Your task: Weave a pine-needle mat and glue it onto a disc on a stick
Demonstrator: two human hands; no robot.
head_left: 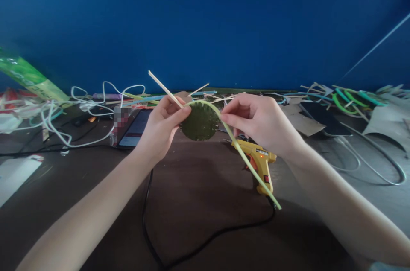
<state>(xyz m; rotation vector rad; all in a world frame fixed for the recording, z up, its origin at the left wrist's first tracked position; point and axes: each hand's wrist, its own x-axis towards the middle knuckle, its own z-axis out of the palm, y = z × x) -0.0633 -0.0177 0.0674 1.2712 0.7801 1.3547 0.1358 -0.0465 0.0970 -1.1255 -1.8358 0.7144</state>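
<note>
A dark green disc [200, 122] with a ragged edge hangs above the table between my hands. My left hand [165, 123] pinches its left edge, together with a thin pale stick [163, 86] that points up and left. Along the disc's top edge curves a light green strip [238, 148], whose free end slants down to the right. The fingers of my right hand [253, 117] are pinched on this strip at the disc's upper right. Below my right hand lies a yellow glue gun [261, 162] with a lit orange light, partly crossed by the strip.
The glue gun's black cord [211, 237] loops across the dark table [192, 190]. White cables [53, 121], a device with a screen [136, 128] and a green package [28, 77] are at the left. A dark phone [325, 119] and green rings [347, 101] lie at the right.
</note>
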